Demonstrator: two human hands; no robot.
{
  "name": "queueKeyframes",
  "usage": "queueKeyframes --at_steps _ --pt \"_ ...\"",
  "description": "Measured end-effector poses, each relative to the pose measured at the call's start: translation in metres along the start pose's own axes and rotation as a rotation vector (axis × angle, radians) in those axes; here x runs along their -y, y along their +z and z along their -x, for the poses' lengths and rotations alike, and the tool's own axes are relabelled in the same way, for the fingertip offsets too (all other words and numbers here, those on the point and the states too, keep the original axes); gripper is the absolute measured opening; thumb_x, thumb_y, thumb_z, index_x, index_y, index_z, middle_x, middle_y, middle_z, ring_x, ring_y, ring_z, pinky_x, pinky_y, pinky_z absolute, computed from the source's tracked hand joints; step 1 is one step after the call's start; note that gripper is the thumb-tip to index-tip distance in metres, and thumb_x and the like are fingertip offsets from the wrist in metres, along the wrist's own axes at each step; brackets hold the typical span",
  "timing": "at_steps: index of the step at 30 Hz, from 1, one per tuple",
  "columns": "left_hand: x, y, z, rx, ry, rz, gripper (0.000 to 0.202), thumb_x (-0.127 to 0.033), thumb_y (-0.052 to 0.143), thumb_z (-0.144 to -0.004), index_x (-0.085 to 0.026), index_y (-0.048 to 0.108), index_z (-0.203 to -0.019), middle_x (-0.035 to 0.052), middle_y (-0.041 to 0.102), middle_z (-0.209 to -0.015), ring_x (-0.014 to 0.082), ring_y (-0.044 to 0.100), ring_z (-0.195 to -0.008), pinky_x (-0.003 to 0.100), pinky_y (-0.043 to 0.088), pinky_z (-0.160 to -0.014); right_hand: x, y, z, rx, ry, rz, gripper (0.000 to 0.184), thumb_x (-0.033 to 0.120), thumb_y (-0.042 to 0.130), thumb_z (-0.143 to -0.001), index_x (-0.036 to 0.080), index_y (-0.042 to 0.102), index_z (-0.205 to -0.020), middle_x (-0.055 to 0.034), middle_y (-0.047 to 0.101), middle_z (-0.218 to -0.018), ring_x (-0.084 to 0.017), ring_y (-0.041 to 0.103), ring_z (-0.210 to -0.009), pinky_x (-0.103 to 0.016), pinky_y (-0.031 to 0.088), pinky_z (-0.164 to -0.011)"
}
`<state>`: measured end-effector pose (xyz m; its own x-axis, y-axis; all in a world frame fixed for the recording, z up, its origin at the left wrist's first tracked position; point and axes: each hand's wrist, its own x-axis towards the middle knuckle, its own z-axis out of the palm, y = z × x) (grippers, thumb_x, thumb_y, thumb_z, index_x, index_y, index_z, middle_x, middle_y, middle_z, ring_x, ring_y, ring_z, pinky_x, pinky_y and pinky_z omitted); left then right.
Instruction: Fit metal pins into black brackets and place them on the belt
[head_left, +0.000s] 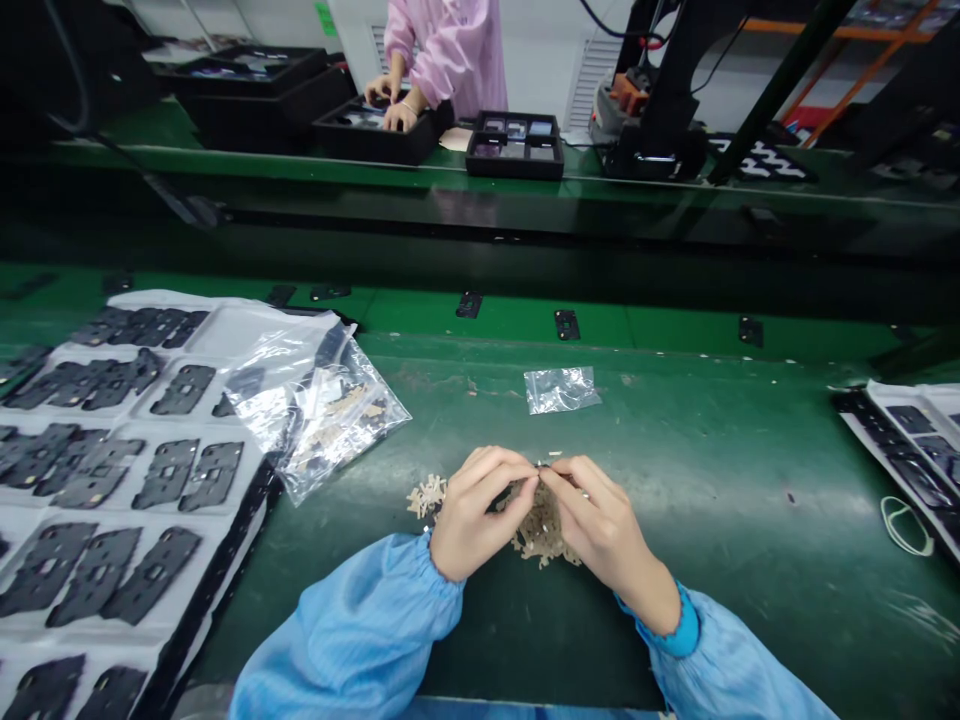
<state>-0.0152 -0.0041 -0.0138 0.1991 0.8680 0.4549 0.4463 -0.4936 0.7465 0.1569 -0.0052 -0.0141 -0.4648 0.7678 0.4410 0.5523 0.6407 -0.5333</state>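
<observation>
My left hand (480, 505) and my right hand (604, 520) meet fingertip to fingertip over the table. Both are closed in a pinch around something tiny and dark, mostly hidden by the fingers. Right below them lies a heap of small beige pieces (541, 530), partly covered by the hands. A smaller group of whitish-beige pieces (426, 494) sits just left of my left hand. Beyond the fingers a small clear plastic bag (561, 389) lies flat.
At left, a white tray (214, 330) holds many flat black parts, with clear bags (330, 420) over its corner. Black parts (567, 324) lie spaced along a green strip. Another tray (885, 410) and a pale loop (906, 526) are at right. A co-worker (457, 50) handles a black box opposite.
</observation>
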Motion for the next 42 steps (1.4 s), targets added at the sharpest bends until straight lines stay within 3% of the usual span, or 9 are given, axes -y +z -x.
queueKeyframes --at_steps 6,10,15,17,20,24,29,38,42 --pt "-0.011 0.009 0.009 0.003 0.093 -0.104 0.036 -0.013 0.053 -0.083 -0.020 0.053 -0.118 0.0103 0.063 -0.111 0.0222 0.055 -0.108 0.042 0.040 -0.094 0.015 0.004 -0.005 -0.160 0.323 -0.302 0.016 0.010 0.050 -0.086 0.017 0.064 -0.089 -0.0017 0.050 -0.072 -0.011 0.051 -0.058 -0.022 0.047 -0.051" --pt "-0.012 -0.013 -0.025 0.145 0.054 -0.110 0.042 -0.023 0.046 -0.087 -0.022 0.044 -0.129 0.0080 0.055 -0.128 0.0248 0.038 -0.128 0.051 0.021 -0.108 0.005 -0.009 -0.031 -0.198 0.370 -0.323 0.012 0.017 0.052 -0.086 0.018 0.064 -0.088 -0.0018 0.054 -0.075 -0.011 0.055 -0.061 -0.021 0.050 -0.051" --pt "0.053 -0.038 -0.128 0.057 -0.491 -0.348 0.025 -0.030 0.041 -0.090 -0.020 0.059 -0.103 0.0034 0.064 -0.111 0.0151 0.058 -0.106 0.026 0.041 -0.094 -0.054 -0.011 -0.119 -0.118 0.121 0.177 0.023 0.021 0.044 -0.090 0.014 0.066 -0.090 -0.0093 0.059 -0.091 -0.018 0.057 -0.079 -0.030 0.046 -0.071" --pt "0.085 -0.035 -0.167 0.052 -0.619 -0.443 0.025 -0.033 0.052 -0.085 -0.015 0.059 -0.101 0.0105 0.063 -0.109 0.0209 0.059 -0.105 0.029 0.043 -0.091 -0.080 -0.002 -0.157 0.101 0.191 0.352 0.031 0.019 0.035 -0.092 0.013 0.065 -0.093 -0.0133 0.057 -0.103 -0.020 0.056 -0.082 -0.032 0.044 -0.073" --pt "0.117 -0.020 -0.210 0.025 -0.766 -0.539 0.046 -0.038 0.065 -0.075 -0.010 0.054 -0.110 0.0213 0.053 -0.121 0.0311 0.053 -0.112 0.039 0.044 -0.089 -0.108 0.015 -0.194 0.190 0.223 0.370 0.026 0.010 0.041 -0.087 0.012 0.067 -0.087 -0.0153 0.057 -0.107 -0.022 0.055 -0.085 -0.031 0.043 -0.073" --pt "0.129 -0.010 -0.234 0.069 -0.867 -0.563 0.039 -0.032 0.063 -0.079 -0.012 0.054 -0.110 0.0136 0.057 -0.115 0.0248 0.058 -0.102 0.040 0.049 -0.081 -0.125 0.028 -0.200 0.218 0.277 0.285 0.018 0.005 0.051 -0.078 0.012 0.068 -0.075 -0.0169 0.062 -0.101 -0.025 0.056 -0.093 -0.029 0.044 -0.075" --pt "0.111 -0.015 -0.219 0.117 -0.671 -0.541 0.014 -0.022 0.056 -0.083 -0.014 0.059 -0.094 0.0068 0.064 -0.093 0.0189 0.062 -0.089 0.032 0.048 -0.077 -0.116 0.022 -0.186 0.087 0.416 0.011 0.029 0.028 0.045 -0.089 0.012 0.068 -0.087 -0.0149 0.065 -0.098 -0.025 0.059 -0.093 -0.032 0.048 -0.074" --pt "0.011 -0.009 -0.109 0.152 -0.149 -0.438 0.014 -0.028 0.057 -0.077 -0.019 0.052 -0.087 0.0073 0.056 -0.093 0.0237 0.058 -0.092 0.035 0.049 -0.076 -0.042 0.010 -0.120 -0.107 0.534 -0.590 0.043 0.049 0.043 -0.087 0.013 0.063 -0.100 -0.0073 0.068 -0.084 -0.016 0.063 -0.066 -0.026 0.053 -0.057" --pt "-0.006 -0.030 -0.077 0.075 -0.232 -0.047 0.036 -0.041 0.059 -0.077 -0.018 0.050 -0.103 0.0082 0.059 -0.099 0.0221 0.058 -0.095 0.036 0.050 -0.077 -0.004 -0.004 -0.087 0.012 0.622 -0.946 0.037 0.044 0.051 -0.085 0.016 0.062 -0.106 -0.0069 0.066 -0.090 -0.016 0.063 -0.070 -0.027 0.055 -0.052"
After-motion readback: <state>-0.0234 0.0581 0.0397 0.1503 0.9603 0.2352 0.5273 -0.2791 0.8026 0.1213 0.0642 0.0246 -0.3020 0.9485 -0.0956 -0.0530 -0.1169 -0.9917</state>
